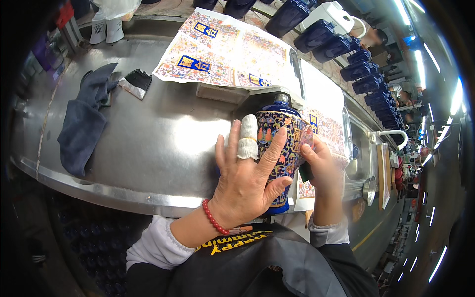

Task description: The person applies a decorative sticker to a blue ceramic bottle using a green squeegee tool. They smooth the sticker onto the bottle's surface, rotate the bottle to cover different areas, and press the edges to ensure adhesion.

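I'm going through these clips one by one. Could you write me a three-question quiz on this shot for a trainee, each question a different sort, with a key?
1. Which hand has a white cover on a finger, and on which finger?
2. True or false: the grey-blue cloth lies on the metal bench, to the left of the patterned blue bottle.
3. What is worn around the left wrist?
A. a black watch
B. a red bead bracelet
C. a green ribbon

Key
1. The left hand, on the middle finger.
2. True.
3. B.
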A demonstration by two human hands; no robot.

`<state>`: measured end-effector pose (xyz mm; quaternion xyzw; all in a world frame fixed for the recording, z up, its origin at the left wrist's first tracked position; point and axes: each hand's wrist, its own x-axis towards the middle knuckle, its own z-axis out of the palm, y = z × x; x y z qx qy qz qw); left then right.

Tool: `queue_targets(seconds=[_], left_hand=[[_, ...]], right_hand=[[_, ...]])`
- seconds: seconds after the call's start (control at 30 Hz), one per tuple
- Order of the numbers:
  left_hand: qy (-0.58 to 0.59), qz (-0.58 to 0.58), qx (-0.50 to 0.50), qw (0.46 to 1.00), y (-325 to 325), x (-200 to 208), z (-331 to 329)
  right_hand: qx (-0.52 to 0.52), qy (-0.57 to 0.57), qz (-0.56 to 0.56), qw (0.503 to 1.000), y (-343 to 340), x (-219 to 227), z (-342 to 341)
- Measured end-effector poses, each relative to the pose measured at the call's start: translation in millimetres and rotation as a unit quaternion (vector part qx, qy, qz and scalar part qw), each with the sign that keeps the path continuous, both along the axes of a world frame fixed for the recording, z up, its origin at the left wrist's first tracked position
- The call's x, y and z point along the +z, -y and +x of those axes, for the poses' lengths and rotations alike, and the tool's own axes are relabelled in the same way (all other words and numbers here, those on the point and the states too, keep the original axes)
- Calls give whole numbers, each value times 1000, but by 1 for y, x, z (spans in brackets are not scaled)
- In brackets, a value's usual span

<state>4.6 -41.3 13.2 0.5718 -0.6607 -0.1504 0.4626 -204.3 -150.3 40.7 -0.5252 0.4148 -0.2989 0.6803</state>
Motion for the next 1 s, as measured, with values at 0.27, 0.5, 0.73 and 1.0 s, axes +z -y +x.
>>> queue_targets(seconds=[0.27,0.5,0.73,1.0], left_hand=[[5,19,-6,1000,-2,3,0],[-9,-3,4,1000,-1,0,-1],[-8,5,-6,1000,0,0,-1],[-20,-11,3,1000,1,-3,-2]], right_hand=[[17,14,4,1000,0,1,0],[20,22,10,1000,0,-1,-1],[22,30,10,999,1,-3,-2],[26,28,9,999,2,-6,-4]])
